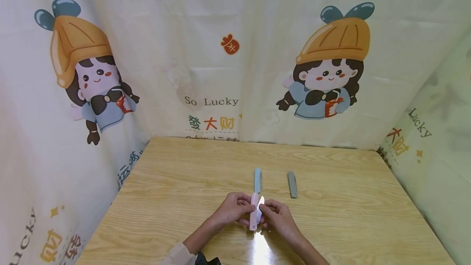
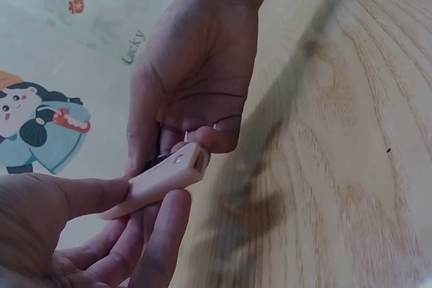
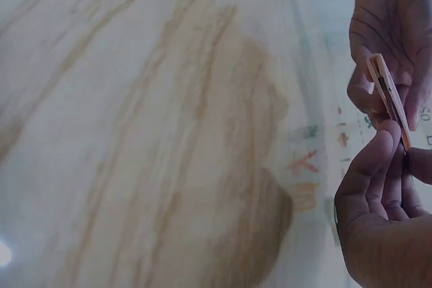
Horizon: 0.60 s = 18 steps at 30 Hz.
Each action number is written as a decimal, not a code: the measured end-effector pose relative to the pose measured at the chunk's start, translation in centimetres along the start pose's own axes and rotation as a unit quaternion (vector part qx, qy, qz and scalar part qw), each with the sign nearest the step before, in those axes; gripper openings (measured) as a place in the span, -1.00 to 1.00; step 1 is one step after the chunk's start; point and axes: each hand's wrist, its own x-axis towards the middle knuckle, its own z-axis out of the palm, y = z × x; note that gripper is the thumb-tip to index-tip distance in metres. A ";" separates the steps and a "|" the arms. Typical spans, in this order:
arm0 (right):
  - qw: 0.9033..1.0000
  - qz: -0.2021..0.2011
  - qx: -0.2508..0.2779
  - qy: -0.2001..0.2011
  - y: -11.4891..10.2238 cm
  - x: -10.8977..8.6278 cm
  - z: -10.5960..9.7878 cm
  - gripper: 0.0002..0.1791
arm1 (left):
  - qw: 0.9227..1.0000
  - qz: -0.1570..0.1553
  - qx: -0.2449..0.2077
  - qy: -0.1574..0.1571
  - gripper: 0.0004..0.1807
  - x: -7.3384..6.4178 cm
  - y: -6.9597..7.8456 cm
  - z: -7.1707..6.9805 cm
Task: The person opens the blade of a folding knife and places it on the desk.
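A pink folding knife (image 1: 253,221) is held above the table, its shiny blade (image 1: 260,207) swung partly out of the handle. My left hand (image 1: 231,209) grips the pink handle (image 2: 158,185), thumb on one side and fingers on the other. My right hand (image 1: 278,214) pinches the blade between thumb and fingers. In the right wrist view the slot of the handle (image 3: 387,92) shows between both hands. Beyond the hands, a light blue folding knife (image 1: 257,180) and a grey-green folding knife (image 1: 292,184) lie folded on the wood.
The wood-grain table (image 1: 176,179) reaches back to a printed cloth curtain (image 1: 257,52) with cartoon figures, which also hangs along both sides. A bright light reflection falls on the tabletop near the front, just below the hands.
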 end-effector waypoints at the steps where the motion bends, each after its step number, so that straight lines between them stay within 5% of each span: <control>1: 1.000 -0.001 -0.002 -0.001 0.0 0.0 -0.1 -0.68 | 1.000 -0.001 -0.003 -0.001 -0.80 0.0 0.0 0.0; 10: 1.000 -0.003 -0.012 -0.023 0.0 0.0 -0.4 -0.71 | 0.999 -0.025 -0.028 -0.010 -0.84 -0.3 0.0 -0.2; 18: 1.000 -0.012 0.000 0.000 -0.1 -0.2 -0.8 -0.73 | 0.998 -0.021 -0.065 0.006 -0.79 -0.1 -0.2 -0.3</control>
